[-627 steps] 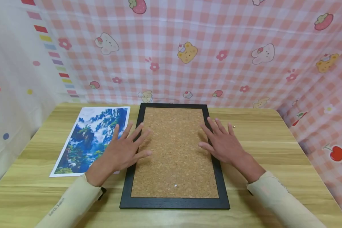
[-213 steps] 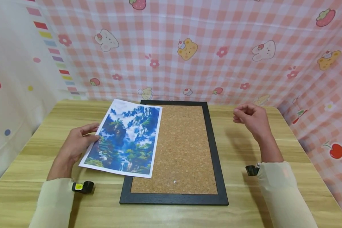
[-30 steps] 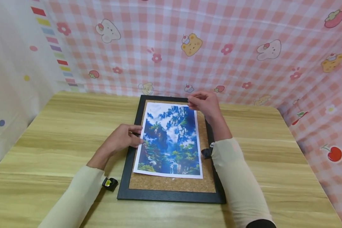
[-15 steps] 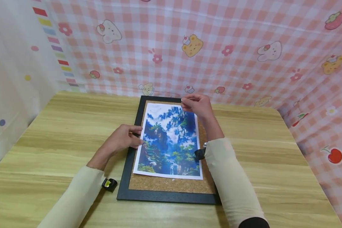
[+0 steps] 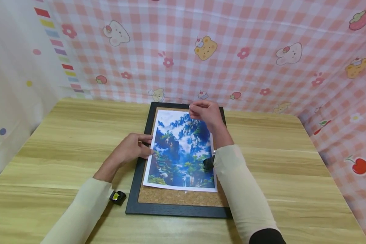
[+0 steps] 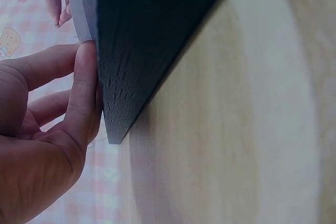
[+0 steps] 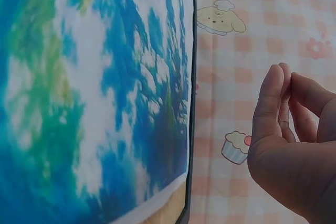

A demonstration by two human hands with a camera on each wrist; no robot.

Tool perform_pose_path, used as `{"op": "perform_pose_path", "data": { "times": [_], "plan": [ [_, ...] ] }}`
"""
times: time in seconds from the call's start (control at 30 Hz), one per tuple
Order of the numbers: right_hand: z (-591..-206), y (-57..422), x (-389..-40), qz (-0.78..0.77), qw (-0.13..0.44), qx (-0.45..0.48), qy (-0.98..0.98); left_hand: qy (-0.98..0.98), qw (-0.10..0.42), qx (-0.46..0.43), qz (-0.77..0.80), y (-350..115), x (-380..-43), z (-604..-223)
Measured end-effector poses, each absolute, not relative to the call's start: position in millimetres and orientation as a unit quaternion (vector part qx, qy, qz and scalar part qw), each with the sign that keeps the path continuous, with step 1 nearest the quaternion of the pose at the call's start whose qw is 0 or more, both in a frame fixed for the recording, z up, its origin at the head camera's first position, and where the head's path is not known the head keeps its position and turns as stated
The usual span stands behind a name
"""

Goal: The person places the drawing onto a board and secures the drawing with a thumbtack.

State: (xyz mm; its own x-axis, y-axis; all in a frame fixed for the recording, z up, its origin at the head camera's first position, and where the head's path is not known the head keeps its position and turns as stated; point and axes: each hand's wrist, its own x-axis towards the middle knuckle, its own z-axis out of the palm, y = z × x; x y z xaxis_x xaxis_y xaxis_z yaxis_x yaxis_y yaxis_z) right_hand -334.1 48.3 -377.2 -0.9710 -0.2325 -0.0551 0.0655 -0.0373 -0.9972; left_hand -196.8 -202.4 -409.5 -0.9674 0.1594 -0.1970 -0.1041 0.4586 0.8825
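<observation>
A printed mountain landscape picture [image 5: 180, 149] lies over the black-framed cork board [image 5: 170, 209], covering most of the cork. Its lower edge curls slightly. My left hand [image 5: 129, 149] pinches the picture's left edge beside the frame; the left wrist view puts these fingers [image 6: 81, 85] against the frame's side. Over the picture's top edge hovers my right hand [image 5: 208, 117], thumb and fingers pinched together. In the right wrist view that hand [image 7: 294, 129] is apart from the paper. Its fingertips hide most of what they pinch, a thumbtack by its tiny pale glint.
A tiny white piece [image 5: 186, 192] sits on the cork just below the picture. The board rests on a wood-grain table [image 5: 64, 152]. A pink checked cloth [image 5: 170, 40] hangs behind the table. Small black cameras [image 5: 118, 197] are strapped at both wrists.
The picture has come from the table's left onto the board. The small gold-coloured piece on the right is gone from its place. Lately my right hand shifted left along the top edge; the left stayed.
</observation>
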Motion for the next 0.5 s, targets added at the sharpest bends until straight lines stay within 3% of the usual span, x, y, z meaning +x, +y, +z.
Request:
{"op": "perform_pose_path", "data": {
  "times": [0.5],
  "plan": [
    [-385.6,40.0,-341.1,-0.715,0.131,-0.042,0.686,0.846,0.124,0.013,0.518,-202.4,-198.1,-409.9]
  ]
}}
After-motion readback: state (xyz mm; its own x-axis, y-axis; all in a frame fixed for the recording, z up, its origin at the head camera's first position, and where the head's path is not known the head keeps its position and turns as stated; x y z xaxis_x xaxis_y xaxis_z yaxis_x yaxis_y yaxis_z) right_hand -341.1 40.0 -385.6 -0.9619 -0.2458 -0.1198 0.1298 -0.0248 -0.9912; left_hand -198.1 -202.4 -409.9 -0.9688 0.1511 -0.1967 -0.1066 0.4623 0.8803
